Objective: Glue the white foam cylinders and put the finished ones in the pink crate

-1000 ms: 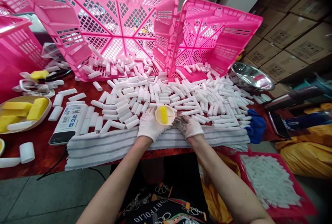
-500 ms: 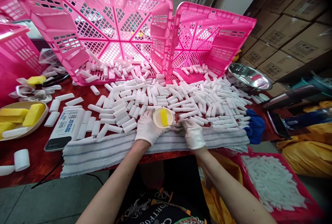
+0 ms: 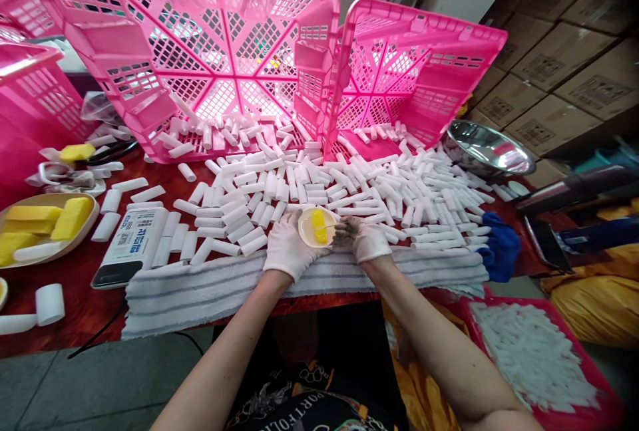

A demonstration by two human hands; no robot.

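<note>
My left hand [image 3: 288, 245], in a white glove, is closed round a small round dish [image 3: 316, 227] that has a yellow piece in it. My right hand [image 3: 364, 238], also gloved, pinches a thin stick [image 3: 329, 225] whose tip reaches into the dish. Both hands rest over a white ribbed towel [image 3: 200, 285] at the table's front edge. Just beyond them lies a big spread of white tubes [image 3: 359, 191].
Two pink mesh crates [image 3: 224, 52] [image 3: 409, 72] stand tipped up behind the tubes. At left are a plate of yellow sponges [image 3: 44, 221] and a flat white device [image 3: 130, 245]. A steel bowl [image 3: 486, 148] and blue cloth [image 3: 502, 245] lie right. A red tray of white pieces [image 3: 534, 354] sits lower right.
My right hand has shifted slightly left and up, bringing the stick further into the dish. The view has wobbled a little; nothing else moved.
</note>
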